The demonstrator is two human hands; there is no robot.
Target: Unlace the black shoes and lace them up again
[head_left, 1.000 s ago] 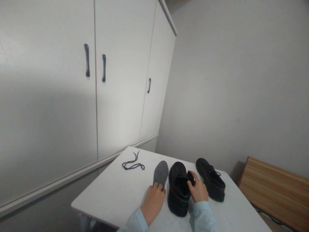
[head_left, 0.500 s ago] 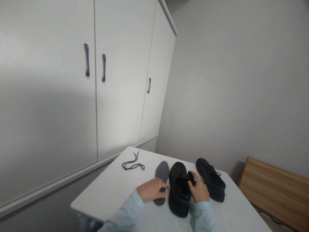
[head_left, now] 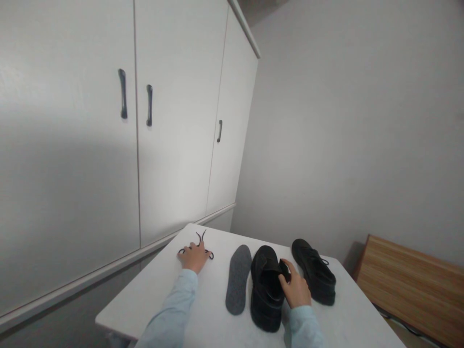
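Two black shoes stand on a white table (head_left: 170,304). My right hand (head_left: 294,289) grips the side of the nearer black shoe (head_left: 266,287), which has no lace. The second black shoe (head_left: 314,278) sits just right of it, laced. A grey insole (head_left: 238,279) lies flat to the left of the held shoe. Further left, my left hand (head_left: 194,256) rests on a loose black shoelace (head_left: 200,238), with its fingers closing over it; part of the lace is hidden beneath the hand.
A tall white wardrobe (head_left: 145,121) with dark handles fills the left side behind the table. A grey wall rises behind. A wooden bench or box (head_left: 413,285) stands low at the right.
My left hand has left the grey insole and reached left and forward onto the shoelace. The insole now lies uncovered. The view has shifted slightly. My right hand stays on the shoe.
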